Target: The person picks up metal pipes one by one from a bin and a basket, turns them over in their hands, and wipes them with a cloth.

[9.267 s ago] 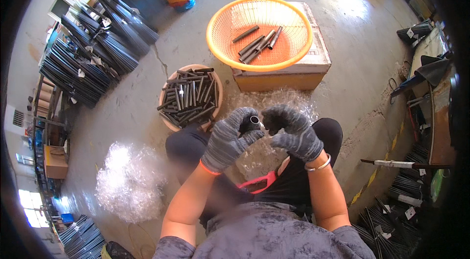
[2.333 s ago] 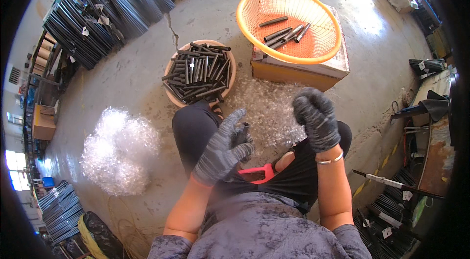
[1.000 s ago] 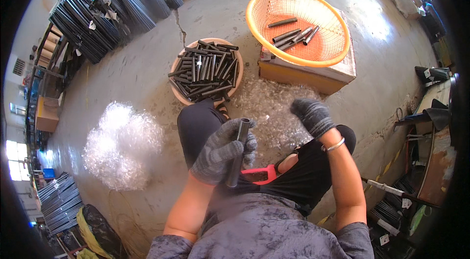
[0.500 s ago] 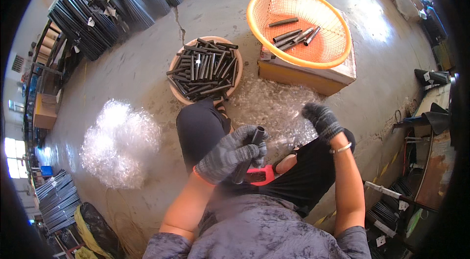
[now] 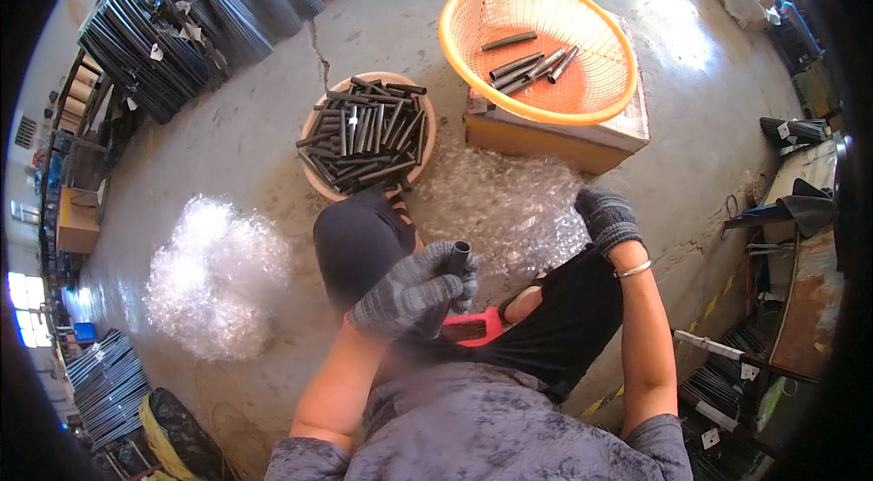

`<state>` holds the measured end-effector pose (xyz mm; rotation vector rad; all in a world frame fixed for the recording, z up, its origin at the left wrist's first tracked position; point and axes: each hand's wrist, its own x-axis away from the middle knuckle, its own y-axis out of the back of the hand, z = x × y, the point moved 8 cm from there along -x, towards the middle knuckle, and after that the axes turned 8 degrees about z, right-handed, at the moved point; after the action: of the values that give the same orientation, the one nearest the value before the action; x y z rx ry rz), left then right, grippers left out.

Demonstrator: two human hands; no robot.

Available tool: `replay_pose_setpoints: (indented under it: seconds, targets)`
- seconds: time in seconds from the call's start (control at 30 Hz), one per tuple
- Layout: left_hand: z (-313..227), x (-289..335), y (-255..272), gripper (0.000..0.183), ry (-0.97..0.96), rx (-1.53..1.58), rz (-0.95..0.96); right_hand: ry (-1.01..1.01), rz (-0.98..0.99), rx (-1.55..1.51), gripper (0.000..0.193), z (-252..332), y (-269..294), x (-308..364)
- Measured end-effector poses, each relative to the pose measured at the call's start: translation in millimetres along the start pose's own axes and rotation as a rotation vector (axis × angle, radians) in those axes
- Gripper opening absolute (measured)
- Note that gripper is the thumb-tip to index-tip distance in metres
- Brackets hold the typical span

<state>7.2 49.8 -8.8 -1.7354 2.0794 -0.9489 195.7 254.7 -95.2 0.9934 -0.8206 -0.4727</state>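
In front of my body, my left hand (image 5: 414, 292), in a grey striped knit glove, is wrapped round a short dark tube (image 5: 461, 249) whose open end points up. The tube's lower part is hidden behind the fingers. Over my right knee hangs my gloved right hand (image 5: 607, 219), its fingers curled in; whatever they hold, if anything, does not show. A red-pink piece with a handle-like loop (image 5: 491, 326) lies between my legs, partly covered. Beyond my left knee stands a round pinkish basin (image 5: 431, 131) heaped with dark tubes (image 5: 368, 131).
An orange mesh basket (image 5: 627, 85) with several tubes sits on a cardboard box (image 5: 546, 146). Clear plastic scraps (image 5: 509, 204) cover the floor before me; a bigger heap (image 5: 218, 281) lies left. Bundled long rods (image 5: 150, 45) stand far left, and a worn bench (image 5: 805, 299) at right.
My left hand keeps its hold on the tube, nearly in place. My right hand is slightly lower against the knee. The whole view has shifted a little.
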Motion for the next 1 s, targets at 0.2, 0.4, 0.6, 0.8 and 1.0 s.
replay_pose_setpoints:
  seconds: [0.2, 0.4, 0.6, 0.8, 1.0]
  targets:
    - [4.8, -8.3, -11.3, 0.039, -0.015, -0.071, 0.015, 0.39, 0.406, -1.013, 0.039, 152.5, 35.3, 63.2]
    - [-0.1, -4.8, -5.2, 0.038, 0.007, 0.038, 0.056, -0.173, 0.126, 0.203, 0.024, 10.2, 19.5, 5.4]
    - [12.2, -11.9, -12.5, 0.042, 0.019, -0.015, 0.051, 0.39, 0.397, -1.182, 0.041, 144.7, 19.6, 63.6]
    - [0.2, -4.1, -6.0, 0.044, 0.101, -0.087, 0.039, -0.013, 0.18, 0.041, 0.031, 8.1, 1.7, 8.6]
    - [4.4, -14.2, -20.5, 0.043, 0.038, -0.093, 0.036, 0.493, 0.261, -1.0, 0.039, 143.2, 39.4, 68.2]
